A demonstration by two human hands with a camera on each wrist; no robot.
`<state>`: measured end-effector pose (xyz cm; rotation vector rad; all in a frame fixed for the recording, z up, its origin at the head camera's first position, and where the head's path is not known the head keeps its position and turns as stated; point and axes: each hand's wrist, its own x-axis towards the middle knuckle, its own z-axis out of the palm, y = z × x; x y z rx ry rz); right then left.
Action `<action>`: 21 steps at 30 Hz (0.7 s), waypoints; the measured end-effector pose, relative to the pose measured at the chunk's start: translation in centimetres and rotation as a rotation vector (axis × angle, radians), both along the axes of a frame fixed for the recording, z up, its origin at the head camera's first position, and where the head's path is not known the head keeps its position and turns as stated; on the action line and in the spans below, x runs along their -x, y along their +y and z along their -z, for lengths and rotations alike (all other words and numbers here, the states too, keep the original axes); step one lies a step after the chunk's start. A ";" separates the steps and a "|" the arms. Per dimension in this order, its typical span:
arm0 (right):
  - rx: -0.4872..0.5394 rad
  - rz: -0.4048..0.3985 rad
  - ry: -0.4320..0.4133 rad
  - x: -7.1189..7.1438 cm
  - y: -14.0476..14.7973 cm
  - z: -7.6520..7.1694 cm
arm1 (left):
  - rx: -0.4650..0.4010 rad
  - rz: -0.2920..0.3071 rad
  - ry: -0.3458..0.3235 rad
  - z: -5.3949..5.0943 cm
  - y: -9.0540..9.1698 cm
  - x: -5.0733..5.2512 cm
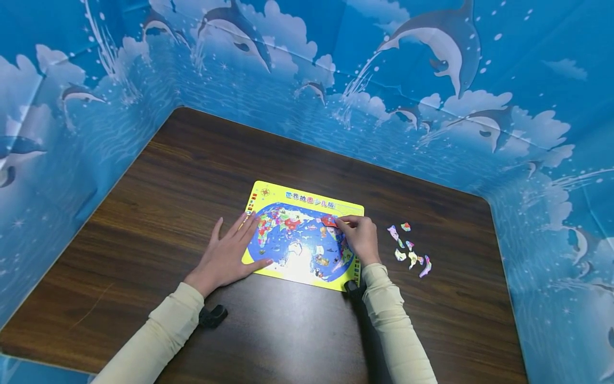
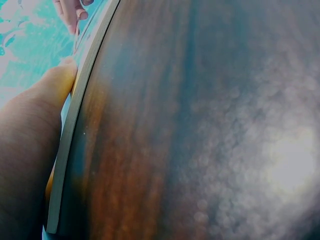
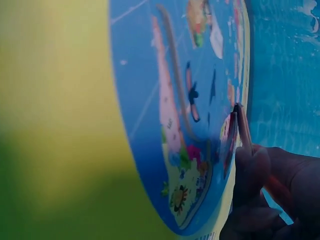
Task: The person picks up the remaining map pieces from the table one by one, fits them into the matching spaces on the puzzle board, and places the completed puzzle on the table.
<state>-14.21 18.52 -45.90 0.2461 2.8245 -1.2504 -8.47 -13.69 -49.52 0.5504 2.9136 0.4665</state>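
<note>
while our left hand (image 1: 227, 258) rests, fingers spread, on the left edge of the map board (image 1: 276, 192) and our right hand (image 1: 361, 237) pinches a red piece (image 1: 328, 221) at its upper right, we might jam it by pressing unevenly

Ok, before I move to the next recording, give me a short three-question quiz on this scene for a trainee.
1. Which hand pinches the red piece?
2. True or false: fingers of the left hand lie over the left edge of the yellow-bordered map board.
3. In the head view, where is the cluster of loose pieces: (a) left of the board, (b) right of it, (c) beyond its far edge?

Key: 1. The right hand. 2. True. 3. b.
</note>
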 end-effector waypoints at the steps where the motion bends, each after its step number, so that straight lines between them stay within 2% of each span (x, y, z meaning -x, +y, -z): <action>1: -0.017 -0.001 0.006 0.0 0.0 0.0 | 0.000 0.000 0.000 0.0 0.0 0.0; 14: -0.086 0.007 0.029 -0.1 -0.1 -0.1 | 0.001 -0.004 -0.002 -0.2 0.0 0.0; 21: -0.114 -0.071 0.035 -0.3 -0.3 0.2 | 0.001 -0.005 -0.007 -0.2 0.0 0.0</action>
